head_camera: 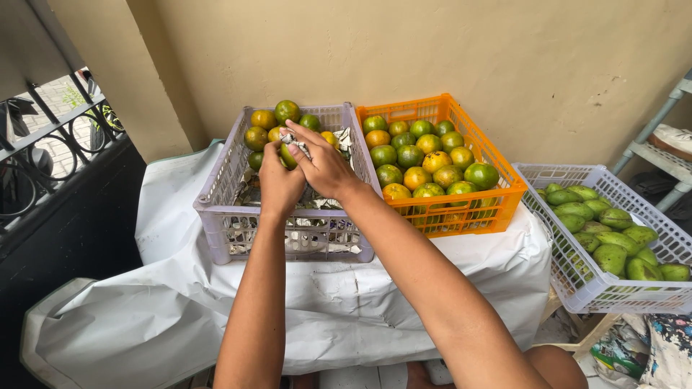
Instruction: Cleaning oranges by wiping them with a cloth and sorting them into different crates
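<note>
Filling the grey crate [216, 189]: green-orange citrus [287, 110], crumpled newspaper [317, 198].

A white sheet [216, 302] drapes the tabletop. On it stand a lilac crate [223, 180] and an orange crate [497, 194], touching.

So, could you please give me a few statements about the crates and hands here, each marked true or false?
1. Both hands meet over the grey crate. True: the left hand and right hand hold a fruit there.
2. The orange crate is empty. False: it is full of green and orange citrus.
3. The white crate holds green mangoes. True.
4. The grey crate sits right of the orange one. False: it sits to its left.
5. The crates rest on bare wood. False: a white sheet covers the surface.
</note>
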